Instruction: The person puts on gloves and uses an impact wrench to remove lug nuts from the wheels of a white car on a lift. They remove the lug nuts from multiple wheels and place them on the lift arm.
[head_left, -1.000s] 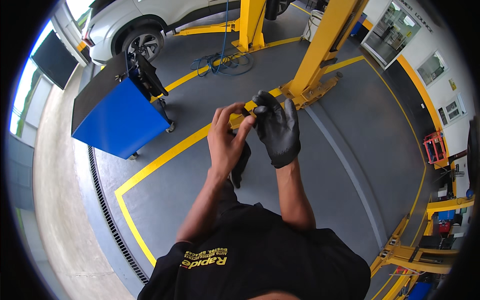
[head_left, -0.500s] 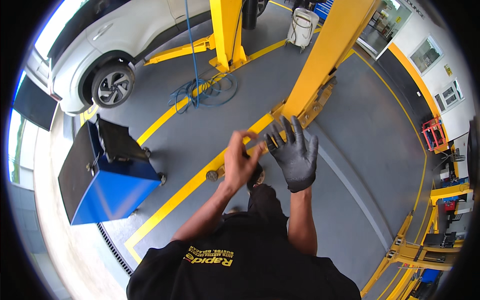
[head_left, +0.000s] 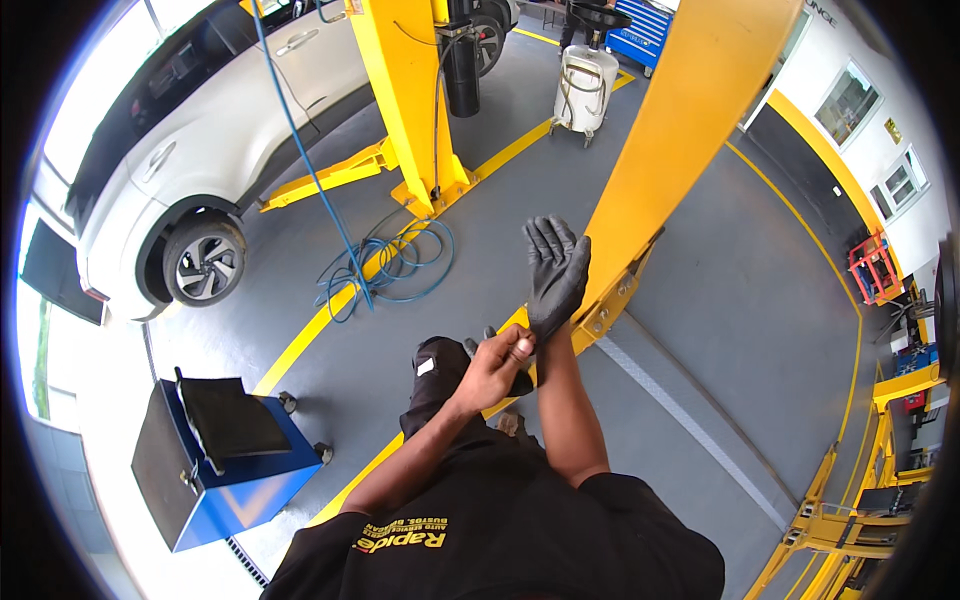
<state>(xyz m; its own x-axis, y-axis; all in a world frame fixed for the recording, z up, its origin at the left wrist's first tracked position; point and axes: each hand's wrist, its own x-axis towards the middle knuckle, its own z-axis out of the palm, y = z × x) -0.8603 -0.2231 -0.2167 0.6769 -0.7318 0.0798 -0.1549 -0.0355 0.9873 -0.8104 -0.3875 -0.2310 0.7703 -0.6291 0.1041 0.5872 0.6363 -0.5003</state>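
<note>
My left hand is bare and closed, its thumb and fingers pinching at the wrist end of my right hand's glove. A black work glove covers my right hand, which is raised with fingers stretched out and slightly cupped, holding nothing. Dark grey pieces like glove fingers poke out beside and under my left hand; whether they belong to a second glove I cannot make out. Below the hands is my dark-trousered leg.
A yellow lift post rises just beyond my right hand. A coiled blue hose lies on the floor ahead. At left stand a white car and a blue wheeled cabinet. A white wheeled tank is farther off.
My left hand has moved to the right glove's cuff and closed there. The right hand has shifted left and turned, its spread fingers drawing together. The view has shifted too.
</note>
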